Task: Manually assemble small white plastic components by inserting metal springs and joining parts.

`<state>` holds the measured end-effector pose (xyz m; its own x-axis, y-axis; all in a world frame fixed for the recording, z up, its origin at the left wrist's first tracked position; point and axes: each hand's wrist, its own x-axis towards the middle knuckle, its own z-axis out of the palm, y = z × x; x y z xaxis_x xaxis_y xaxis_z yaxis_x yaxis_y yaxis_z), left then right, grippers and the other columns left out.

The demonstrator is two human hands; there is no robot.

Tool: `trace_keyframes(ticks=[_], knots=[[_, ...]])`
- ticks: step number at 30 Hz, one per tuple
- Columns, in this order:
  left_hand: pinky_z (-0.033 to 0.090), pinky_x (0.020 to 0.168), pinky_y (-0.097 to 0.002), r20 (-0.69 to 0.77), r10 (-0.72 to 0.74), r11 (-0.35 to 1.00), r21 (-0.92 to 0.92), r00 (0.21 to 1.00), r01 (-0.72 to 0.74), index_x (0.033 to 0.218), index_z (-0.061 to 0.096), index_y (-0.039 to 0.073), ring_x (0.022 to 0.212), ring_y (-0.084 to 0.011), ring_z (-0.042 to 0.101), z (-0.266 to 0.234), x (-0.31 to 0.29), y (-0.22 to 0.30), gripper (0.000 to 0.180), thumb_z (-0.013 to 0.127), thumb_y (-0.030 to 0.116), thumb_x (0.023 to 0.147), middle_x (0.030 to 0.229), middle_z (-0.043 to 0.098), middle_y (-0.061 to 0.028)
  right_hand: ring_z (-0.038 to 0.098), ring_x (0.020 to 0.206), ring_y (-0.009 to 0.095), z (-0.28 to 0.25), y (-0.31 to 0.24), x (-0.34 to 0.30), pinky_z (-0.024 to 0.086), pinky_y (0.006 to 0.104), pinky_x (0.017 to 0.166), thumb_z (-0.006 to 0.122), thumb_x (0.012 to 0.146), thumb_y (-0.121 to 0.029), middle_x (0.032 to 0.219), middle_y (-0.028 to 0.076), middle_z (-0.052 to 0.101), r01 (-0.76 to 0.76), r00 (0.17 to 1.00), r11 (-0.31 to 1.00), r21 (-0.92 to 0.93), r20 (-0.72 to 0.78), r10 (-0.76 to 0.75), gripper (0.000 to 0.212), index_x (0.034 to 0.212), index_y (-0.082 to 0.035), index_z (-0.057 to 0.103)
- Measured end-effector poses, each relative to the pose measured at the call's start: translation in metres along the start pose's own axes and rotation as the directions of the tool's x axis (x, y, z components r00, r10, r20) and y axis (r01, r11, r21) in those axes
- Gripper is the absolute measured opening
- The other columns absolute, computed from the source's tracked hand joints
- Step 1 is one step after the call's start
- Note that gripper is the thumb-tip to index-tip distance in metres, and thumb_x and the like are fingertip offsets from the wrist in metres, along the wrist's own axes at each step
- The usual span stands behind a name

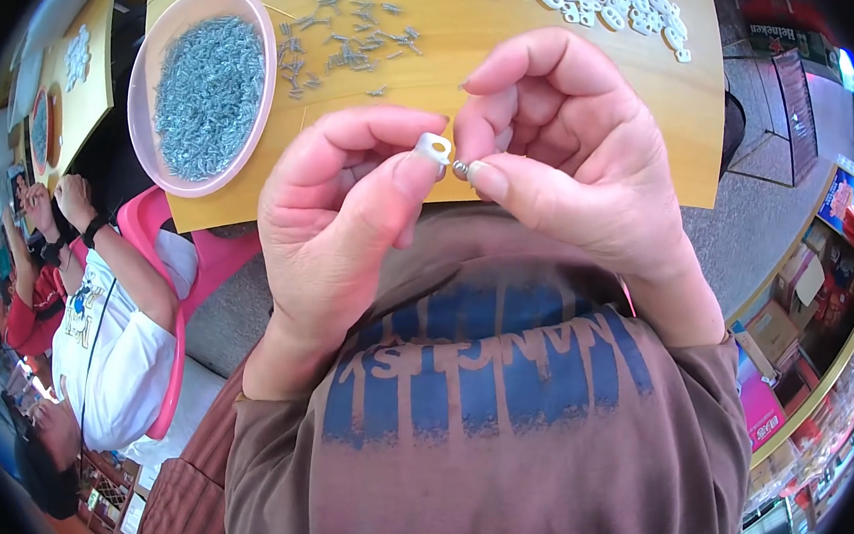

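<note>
My left hand [347, 205] is closed in a pinch on a small white plastic piece with a hole [437, 148], which looks like a cord lock part. Between the thumb and forefinger of my right hand [571, 153] is a small metal spring [461, 168], its tip just showing. The spring is close beside the white piece; whether they touch I cannot tell. Both hands are held above the near edge of the wooden table [282, 195]. To their left stands a pink oval basin [267, 104] heaped with small metal springs [209, 99].
Loose springs [354, 50] lie scattered on the table beyond my hands. Several white plastic pieces [608, 5] are piled at the far right. At left, a person in a white shirt [104, 352] sits on a pink chair [173, 368]. Boxes on shelving [779, 325] stand at right.
</note>
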<state>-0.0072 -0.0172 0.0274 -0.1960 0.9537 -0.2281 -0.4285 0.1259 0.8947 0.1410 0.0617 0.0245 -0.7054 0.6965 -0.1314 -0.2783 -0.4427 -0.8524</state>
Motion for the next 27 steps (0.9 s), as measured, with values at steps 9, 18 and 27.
trace_keyframes(ticks=[9, 18, 27], knots=[[0.036, 0.051, -0.0126, -0.008, -0.008, 1.000, 0.023, 1.000, 0.009, 0.097, 0.055, -0.002, 0.062, -0.0011, 0.047, -0.0002, -0.0058, -0.0017, 0.017, 0.056, 0.002, 0.081, 0.087, 0.059, -0.0041, 0.050, 0.078, 0.008, 0.0004, 0.0017, 0.0000, 0.040, 0.0207, 0.073, 0.057, 0.073, 0.004, 0.082, 0.003, 0.051, 0.013, 0.998, 0.994, -0.105, 0.059, -0.007, 0.034, 0.103, -0.002, 0.043], [0.036, 0.051, -0.0129, -0.055, -0.004, 0.998, 0.068, 0.998, 0.007, 0.097, 0.055, -0.003, 0.063, -0.0016, 0.047, -0.0016, -0.0073, -0.0031, 0.018, 0.056, 0.002, 0.080, 0.086, 0.057, -0.0030, 0.050, 0.078, 0.007, -0.0025, 0.0040, 0.0016, 0.040, 0.0206, 0.073, 0.056, 0.074, 0.003, 0.081, 0.002, 0.051, 0.046, 0.995, 0.986, -0.158, 0.092, -0.031, 0.033, 0.103, -0.002, 0.043], [0.035, 0.052, -0.0131, -0.025, 0.026, 0.995, 0.099, 0.999, -0.023, 0.096, 0.055, -0.003, 0.061, -0.0016, 0.045, -0.0012, -0.0050, -0.0030, 0.017, 0.056, -0.001, 0.079, 0.084, 0.055, -0.0022, 0.050, 0.077, 0.007, -0.0030, 0.0042, 0.0014, 0.040, 0.0205, 0.073, 0.055, 0.074, 0.003, 0.081, 0.001, 0.051, 0.020, 0.997, 0.984, -0.176, 0.073, -0.007, 0.032, 0.103, -0.002, 0.043]])
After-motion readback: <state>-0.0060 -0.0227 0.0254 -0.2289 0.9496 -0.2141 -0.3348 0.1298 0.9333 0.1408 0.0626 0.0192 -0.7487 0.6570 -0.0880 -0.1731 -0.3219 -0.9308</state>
